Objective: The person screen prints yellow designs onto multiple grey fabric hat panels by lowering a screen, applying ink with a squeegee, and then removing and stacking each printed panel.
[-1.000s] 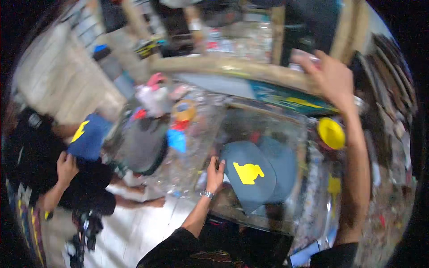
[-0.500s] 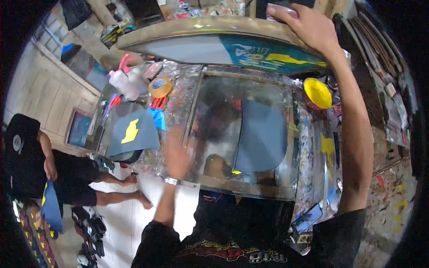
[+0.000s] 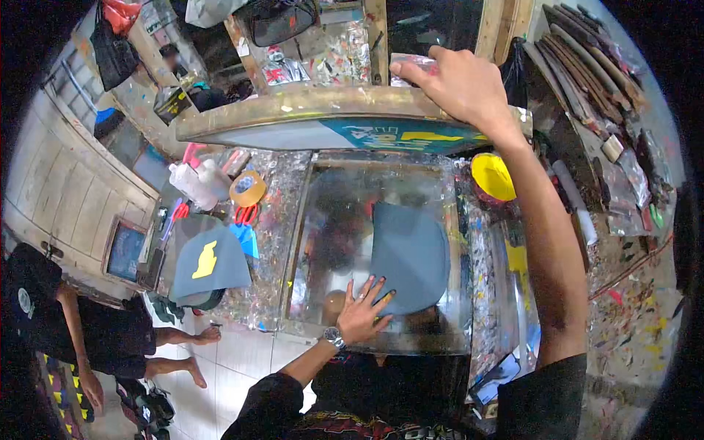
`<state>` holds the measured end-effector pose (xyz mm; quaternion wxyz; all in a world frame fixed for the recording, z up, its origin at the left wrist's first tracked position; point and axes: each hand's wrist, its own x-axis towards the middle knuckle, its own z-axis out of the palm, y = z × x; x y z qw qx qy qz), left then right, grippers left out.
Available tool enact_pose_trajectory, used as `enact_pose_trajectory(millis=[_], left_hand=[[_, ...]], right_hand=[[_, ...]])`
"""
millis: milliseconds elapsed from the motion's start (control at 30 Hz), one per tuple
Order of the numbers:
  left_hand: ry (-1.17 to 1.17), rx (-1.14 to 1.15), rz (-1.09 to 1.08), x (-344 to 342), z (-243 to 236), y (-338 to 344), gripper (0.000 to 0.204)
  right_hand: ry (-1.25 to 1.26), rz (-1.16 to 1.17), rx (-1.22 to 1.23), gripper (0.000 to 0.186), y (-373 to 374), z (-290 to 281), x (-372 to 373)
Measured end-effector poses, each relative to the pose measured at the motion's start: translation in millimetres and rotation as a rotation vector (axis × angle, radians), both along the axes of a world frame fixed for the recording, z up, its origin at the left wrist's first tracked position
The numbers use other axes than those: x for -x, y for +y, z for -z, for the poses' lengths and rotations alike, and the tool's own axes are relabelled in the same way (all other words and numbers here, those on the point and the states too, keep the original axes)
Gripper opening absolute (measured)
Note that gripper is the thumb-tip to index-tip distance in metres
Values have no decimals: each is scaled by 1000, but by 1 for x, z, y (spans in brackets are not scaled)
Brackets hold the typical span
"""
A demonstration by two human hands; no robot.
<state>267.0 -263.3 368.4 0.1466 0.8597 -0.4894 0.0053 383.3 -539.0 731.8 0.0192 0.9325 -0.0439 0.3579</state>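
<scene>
My right hand (image 3: 469,89) is closed on the top edge of a wooden screen-printing frame (image 3: 293,108), holding it tilted up over the far side of the glass-topped table (image 3: 323,213). A piece in shiny wrapping (image 3: 402,67) lies by its thumb. The underside of the frame shows mesh (image 3: 282,136) with a teal stencil and a yellow ink patch. My left hand (image 3: 359,317), with a wristwatch, rests on the glass with fingers spread. Its fingertips meet the lower left edge of a dark grey curved fabric panel (image 3: 411,257) lying flat.
At left lies another grey panel (image 3: 227,264) with a yellow print. Behind it are a tape roll (image 3: 248,188), red scissors (image 3: 247,214) and white bottles (image 3: 194,183). A yellow bowl (image 3: 493,177) sits right, a phone (image 3: 496,380) nearer. A co-worker (image 3: 81,323) stands at left.
My left hand has come from left of the glass onto it, at the panel's lower edge. My right hand still holds the frame raised. The co-worker's hand no longer shows a printed panel.
</scene>
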Motion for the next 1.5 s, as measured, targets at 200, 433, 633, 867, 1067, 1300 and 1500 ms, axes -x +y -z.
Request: enact_pose_trajectory(millis=[200, 433, 633, 867, 1067, 1300, 1500], left_hand=[[213, 838, -253, -15, -73, 7, 63], [870, 1099, -823, -7, -26, 47, 55], [1138, 868, -764, -2, 30, 82, 45], [1231, 855, -797, -1, 11, 78, 42], [1364, 907, -834, -3, 1, 82, 38], [1359, 871, -842, -4, -6, 80, 37], [1390, 842, -855, -2, 0, 83, 38]], right_hand=[[-123, -96, 82, 58, 35, 67, 64], [498, -206, -152, 37, 58, 228, 142], [616, -403, -127, 24, 65, 278, 163], [279, -264, 76, 8, 10, 295, 59], [651, -381, 1, 21, 0, 295, 57], [454, -281, -5, 22, -19, 296, 0], [502, -331, -52, 14, 27, 318, 122]])
